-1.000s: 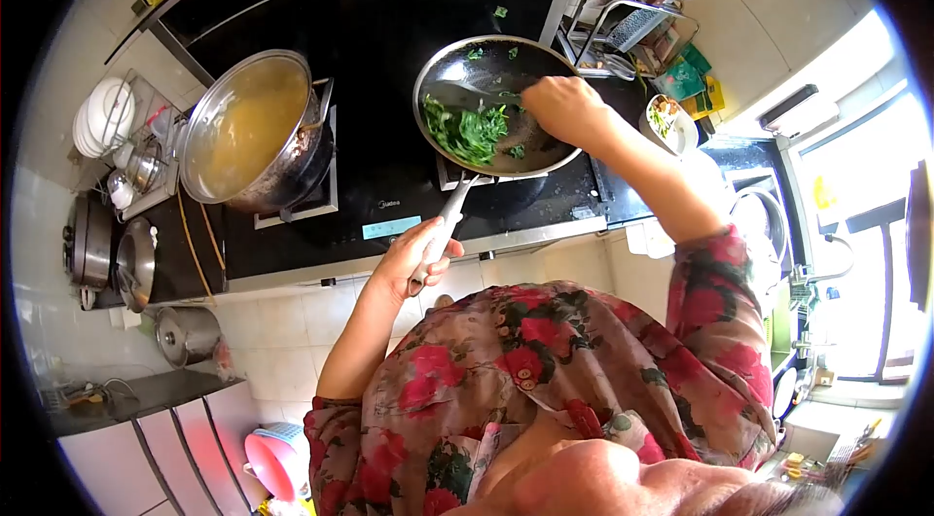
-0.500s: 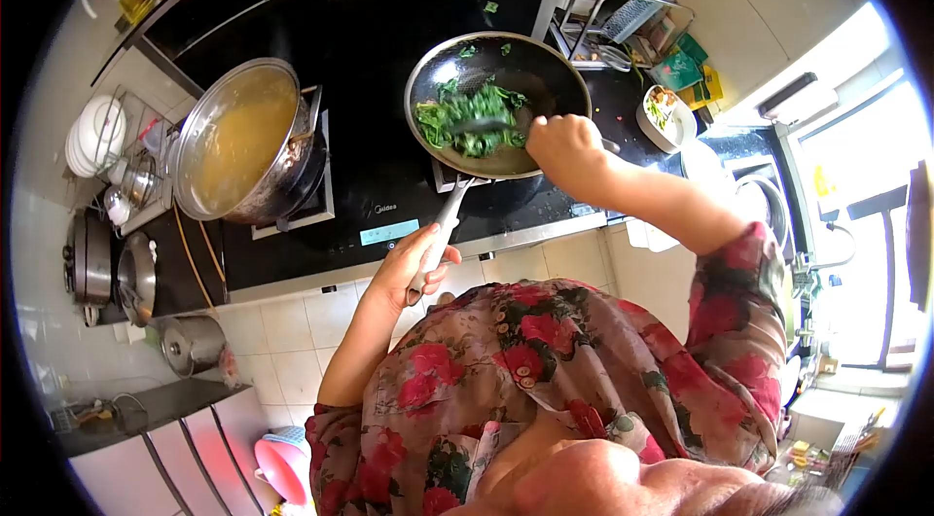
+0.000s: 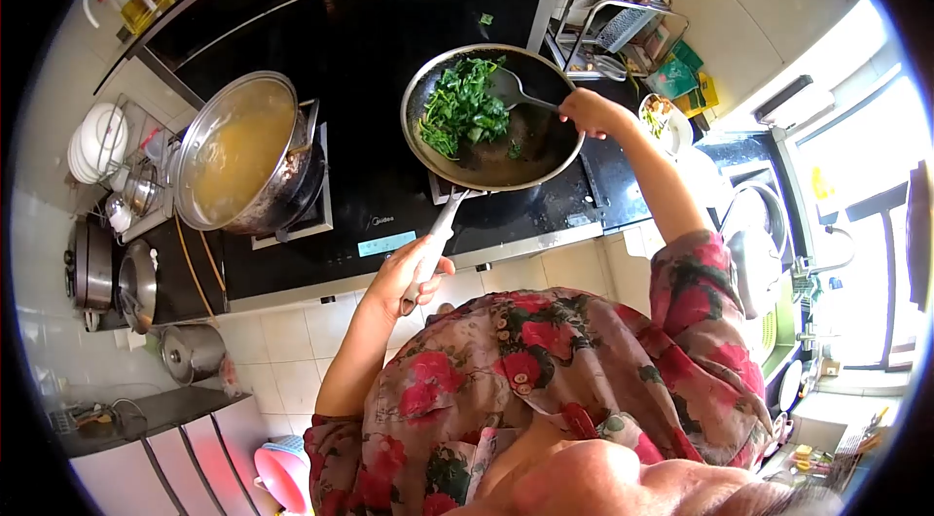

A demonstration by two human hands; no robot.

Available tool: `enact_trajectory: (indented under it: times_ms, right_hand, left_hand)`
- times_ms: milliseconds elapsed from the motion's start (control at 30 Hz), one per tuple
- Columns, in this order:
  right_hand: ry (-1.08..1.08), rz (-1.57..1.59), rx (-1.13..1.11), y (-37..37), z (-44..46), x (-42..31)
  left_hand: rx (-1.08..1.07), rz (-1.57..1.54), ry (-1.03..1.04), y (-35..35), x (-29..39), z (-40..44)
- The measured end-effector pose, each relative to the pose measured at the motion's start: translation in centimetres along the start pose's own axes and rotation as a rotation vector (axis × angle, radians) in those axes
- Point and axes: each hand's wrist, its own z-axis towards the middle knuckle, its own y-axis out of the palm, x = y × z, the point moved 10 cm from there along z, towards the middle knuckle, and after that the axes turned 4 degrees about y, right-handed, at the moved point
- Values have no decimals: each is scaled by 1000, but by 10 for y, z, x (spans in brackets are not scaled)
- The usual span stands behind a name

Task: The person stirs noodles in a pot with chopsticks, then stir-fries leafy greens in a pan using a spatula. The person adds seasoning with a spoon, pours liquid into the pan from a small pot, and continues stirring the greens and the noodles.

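Observation:
My left hand [image 3: 407, 273] is wrapped round the light handle of a round dark pan [image 3: 530, 166] on the right burner. In my right hand [image 3: 595, 113], closed round its handle, is a metal spatula [image 3: 507, 88], its blade inside the pan at the right edge of the greens. The chopped leafy greens [image 3: 463, 106] lie heaped in the pan's left and upper part, with a small piece apart near the lower middle.
A large pot [image 3: 238, 151] of yellowish liquid stands on the left burner. Right of the pan are a utensil rack [image 3: 623, 25] and a white bowl of food [image 3: 666, 125]. Chopsticks [image 3: 197, 263] lie left on the counter. White plates [image 3: 100, 139] stand farther left.
The spatula has come up from the lower part of the pan to its upper right. The greens, spread out before, are now gathered at the upper left.

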Motion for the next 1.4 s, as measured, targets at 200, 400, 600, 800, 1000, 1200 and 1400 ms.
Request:
enact_trajectory:
  times_ms: [200, 400, 600, 800, 1000, 1200, 1400]
  right_hand:
    - [-243, -356, 371, -32, -61, -41]
    - [-68, -621, 303, -38, 9, -37]
    - [-351, -349, 344, -35, -61, -92]
    - [-268, -506, 332, -38, -135, -99]
    - [-227, -816, 400, -7, -133, -119]
    - [-57, -618, 562, -47, -92, -52]
    - [-100, -538, -122, 29, 76, 61]
  left_hand:
    - [-19, 4, 4, -1, -1, 1]
    - [11, 10, -10, -1, -2, 0]
    - [-3, -2, 6, -1, -1, 0]
    - [1, -7, -8, -4, -1, 0]
    - [-19, -23, -11, -1, -2, 2]
    - [-23, -11, 13, 0, 1, 1]
    - [3, 12, -6, -3, -2, 3]
